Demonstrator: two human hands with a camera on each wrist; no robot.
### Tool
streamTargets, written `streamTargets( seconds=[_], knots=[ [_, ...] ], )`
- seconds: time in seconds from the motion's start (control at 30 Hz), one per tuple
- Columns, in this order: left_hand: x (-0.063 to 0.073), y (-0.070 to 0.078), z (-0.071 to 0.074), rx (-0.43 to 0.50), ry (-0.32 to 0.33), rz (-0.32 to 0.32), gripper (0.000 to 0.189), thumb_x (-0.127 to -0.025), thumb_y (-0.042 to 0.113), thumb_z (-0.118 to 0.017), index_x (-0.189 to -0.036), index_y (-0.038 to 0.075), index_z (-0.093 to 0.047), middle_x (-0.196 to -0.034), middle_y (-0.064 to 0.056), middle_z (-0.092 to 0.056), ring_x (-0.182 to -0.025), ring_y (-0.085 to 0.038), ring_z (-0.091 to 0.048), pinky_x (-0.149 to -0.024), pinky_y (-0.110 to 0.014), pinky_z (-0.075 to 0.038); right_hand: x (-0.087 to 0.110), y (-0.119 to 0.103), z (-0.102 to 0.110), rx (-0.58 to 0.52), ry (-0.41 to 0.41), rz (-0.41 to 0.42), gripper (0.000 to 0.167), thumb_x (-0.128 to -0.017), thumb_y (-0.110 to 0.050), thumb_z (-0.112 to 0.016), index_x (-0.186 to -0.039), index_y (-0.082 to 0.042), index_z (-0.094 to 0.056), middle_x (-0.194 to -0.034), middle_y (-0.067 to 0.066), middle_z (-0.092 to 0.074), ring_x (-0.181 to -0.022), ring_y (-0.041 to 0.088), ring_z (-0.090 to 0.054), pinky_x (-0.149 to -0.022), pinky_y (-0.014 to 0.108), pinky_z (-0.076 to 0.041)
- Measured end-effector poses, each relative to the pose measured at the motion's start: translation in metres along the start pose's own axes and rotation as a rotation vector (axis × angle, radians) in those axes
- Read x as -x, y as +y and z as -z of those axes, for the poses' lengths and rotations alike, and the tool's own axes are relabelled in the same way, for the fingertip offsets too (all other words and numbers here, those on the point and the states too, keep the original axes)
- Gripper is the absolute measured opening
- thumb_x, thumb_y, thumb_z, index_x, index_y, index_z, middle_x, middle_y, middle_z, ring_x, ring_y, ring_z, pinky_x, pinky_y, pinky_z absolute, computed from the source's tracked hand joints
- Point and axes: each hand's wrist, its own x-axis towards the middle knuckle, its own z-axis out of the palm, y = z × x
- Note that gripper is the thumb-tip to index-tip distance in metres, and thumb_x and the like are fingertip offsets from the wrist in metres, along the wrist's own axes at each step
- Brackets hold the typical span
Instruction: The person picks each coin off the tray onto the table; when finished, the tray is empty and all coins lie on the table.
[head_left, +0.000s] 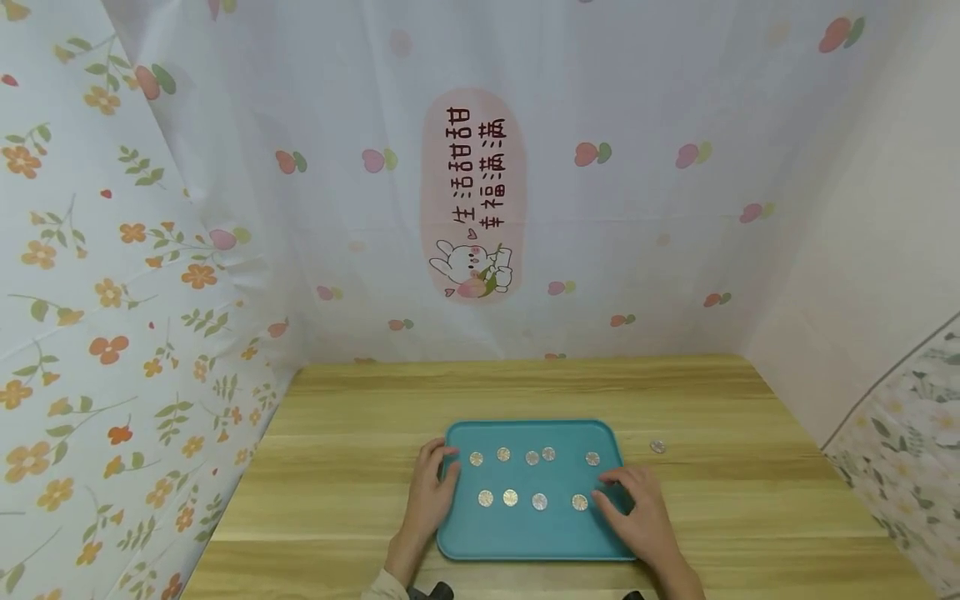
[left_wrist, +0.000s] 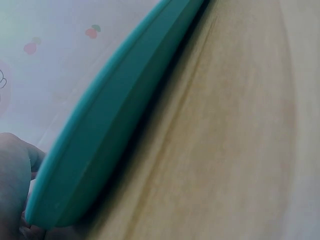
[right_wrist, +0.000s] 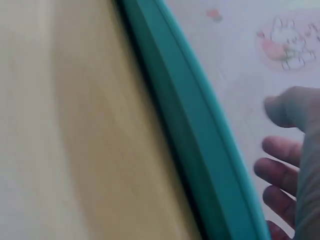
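A teal rectangular tray point(head_left: 555, 537) lies on the wooden table, with several round coin-like discs point(head_left: 510, 497) spread over it in two loose rows, some silvery and some golden. At the tray's left edge is my left hand point(head_left: 432, 492), thumb and forefinger apart and reaching over the rim point(left_wrist: 95, 105); its other fingers are mostly hidden. My right hand point(head_left: 637, 510) is over the right edge, thumb and fingers spread, close to a golden disc point(head_left: 580, 502). Nothing shows between the right fingers point(right_wrist: 277, 172) in the right wrist view.
Another silvery disc point(head_left: 657, 447) lies on the table point(head_left: 720, 492), right of the tray. A printed curtain point(head_left: 630, 250) hangs behind the table, with flowered cloth point(head_left: 112, 333) on the left. Dark wrist gear point(head_left: 432, 592) shows at the bottom edge.
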Motion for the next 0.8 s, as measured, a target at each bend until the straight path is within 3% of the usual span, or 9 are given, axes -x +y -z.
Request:
streamTargets(
  seconds=[0.2,0.4,0.8],
  knots=[
    [0.001,-0.001,0.000,-0.002,-0.003,0.000,0.016,-0.097,0.010,-0.061,-0.112,0.007,-0.066,-0.142,-0.017,-0.050,-0.133,-0.037,-0.049,-0.108,-0.056,-0.043,0.004,-0.009,-0.005,0.126,-0.114,0.085,0.025,-0.069,-0.022,-0.090,-0.089,-0.025,-0.074,-0.091,-0.019,-0.067,-0.092,0.007,-0.052,-0.083,0.032,-0.036],
    [0.002,-0.002,0.001,0.009,-0.015,0.013,0.016,-0.098,0.011,-0.060,-0.113,0.007,-0.066,-0.143,-0.017,-0.049,-0.134,-0.037,-0.047,-0.110,-0.055,-0.042,0.006,-0.011,-0.008,0.179,-0.197,0.056,0.027,-0.068,-0.033,-0.090,-0.090,-0.031,-0.074,-0.090,-0.025,-0.062,-0.091,0.005,-0.056,-0.081,0.035,-0.041],
    [0.004,-0.003,0.001,-0.015,-0.001,-0.013,0.020,-0.098,0.011,-0.060,-0.117,0.006,-0.064,-0.142,-0.016,-0.050,-0.133,-0.038,-0.048,-0.109,-0.057,-0.042,0.009,-0.014,-0.010,0.175,-0.202,0.035,0.023,-0.071,-0.026,-0.088,-0.091,-0.029,-0.076,-0.088,-0.021,-0.061,-0.088,0.004,-0.055,-0.077,0.033,-0.039]
  ],
)
